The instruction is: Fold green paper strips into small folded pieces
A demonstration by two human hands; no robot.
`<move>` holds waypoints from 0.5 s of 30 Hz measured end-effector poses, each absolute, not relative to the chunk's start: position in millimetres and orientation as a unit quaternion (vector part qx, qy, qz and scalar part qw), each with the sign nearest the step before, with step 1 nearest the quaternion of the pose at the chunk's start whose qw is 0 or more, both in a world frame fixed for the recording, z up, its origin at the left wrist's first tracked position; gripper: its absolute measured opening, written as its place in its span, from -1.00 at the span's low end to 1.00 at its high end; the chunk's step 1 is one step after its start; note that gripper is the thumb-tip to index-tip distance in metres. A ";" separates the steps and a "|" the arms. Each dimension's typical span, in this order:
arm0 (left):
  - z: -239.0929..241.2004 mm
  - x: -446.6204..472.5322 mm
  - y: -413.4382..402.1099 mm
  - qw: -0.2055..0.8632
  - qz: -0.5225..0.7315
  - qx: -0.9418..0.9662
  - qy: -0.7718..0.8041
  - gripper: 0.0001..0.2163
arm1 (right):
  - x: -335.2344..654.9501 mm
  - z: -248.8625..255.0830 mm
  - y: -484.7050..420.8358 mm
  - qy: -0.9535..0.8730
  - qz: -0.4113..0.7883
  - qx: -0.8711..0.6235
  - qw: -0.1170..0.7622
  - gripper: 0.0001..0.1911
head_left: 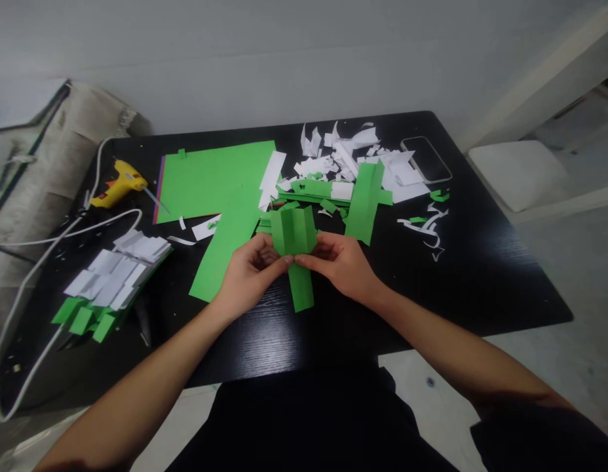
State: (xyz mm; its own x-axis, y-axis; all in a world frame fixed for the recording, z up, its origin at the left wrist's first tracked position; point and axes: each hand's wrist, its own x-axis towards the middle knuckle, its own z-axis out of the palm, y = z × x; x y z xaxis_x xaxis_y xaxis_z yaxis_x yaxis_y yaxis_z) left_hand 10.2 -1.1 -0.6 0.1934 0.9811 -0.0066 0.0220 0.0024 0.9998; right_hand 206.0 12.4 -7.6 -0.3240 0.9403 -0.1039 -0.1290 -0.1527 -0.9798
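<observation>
Between both hands, above the front part of the black table [363, 328], is a piece of folded green paper [294, 229] with upright creases and a narrow strip hanging down toward me. My left hand [252, 269] pinches its left side with thumb and fingers. On the opposite side my right hand [341, 262] pinches it too, the thumb tips nearly meeting at the fold. The fingers behind the paper are partly hidden. Just left of my left hand lies a long green paper strip [225, 249]. A creased green strip [365, 203] rests beyond my right hand.
A yellow glue gun [120, 183] with a white cord lies at the left, behind a stack of white and green paper pieces [114, 272]. Green sheets [210, 177] lie at the back. White paper scraps [343, 154] are heaped near a phone [426, 159] at the right.
</observation>
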 end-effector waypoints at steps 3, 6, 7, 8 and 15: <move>-1.0 9.9 -0.9 0.539 0.444 0.553 0.455 -0.81 | 205.9 -6.1 12.1 -0.497 0.640 -0.414 0.414 -0.69; -0.9 9.5 -0.3 0.541 0.443 0.549 0.458 -0.81 | 206.1 -4.5 12.5 -0.502 0.632 -0.421 0.414 -0.71; -0.8 9.3 0.0 0.542 0.442 0.548 0.459 -0.81 | 206.2 -4.1 12.9 -0.503 0.630 -0.423 0.414 -0.72; -0.5 9.2 0.2 0.545 0.441 0.545 0.460 -0.81 | 206.4 -3.8 13.3 -0.502 0.629 -0.425 0.413 -0.72; 1.6 9.5 0.4 0.546 0.445 0.537 0.464 -0.78 | 206.9 -5.5 13.5 -0.486 0.648 -0.423 0.406 -0.64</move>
